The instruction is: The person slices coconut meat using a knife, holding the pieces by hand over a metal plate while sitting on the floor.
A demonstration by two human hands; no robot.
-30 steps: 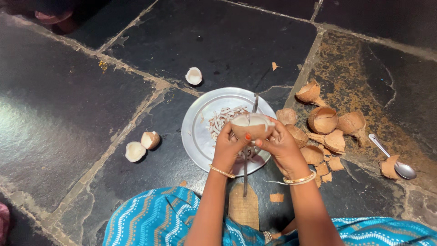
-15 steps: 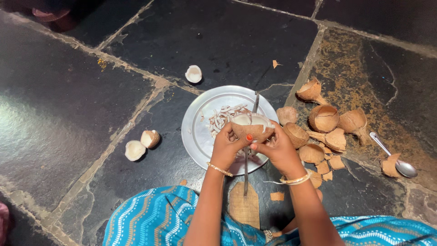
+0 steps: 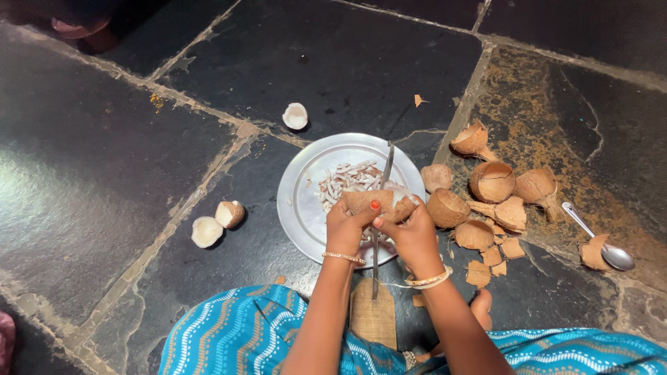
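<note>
Coconut half (image 3: 379,205) gripped by both hands over steel plate (image 3: 306,208), pressed against upright blade of floor-mounted grater (image 3: 376,264); left hand (image 3: 345,226) closed around shell's left side, thumb on top; right hand (image 3: 415,232) closed around right side; white coconut shavings (image 3: 345,182) heaped on plate beneath; empty shells (image 3: 492,184) and broken shell bits piled just right of plate; steel spoon (image 3: 603,243) farther right; three coconut pieces (image 3: 217,222) on dark stone floor (image 3: 104,139), left and beyond plate.

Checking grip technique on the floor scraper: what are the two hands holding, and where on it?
Both the left hand and the right hand grip one coconut half by its brown outer shell, over the upright blade above the metal plate.
</note>
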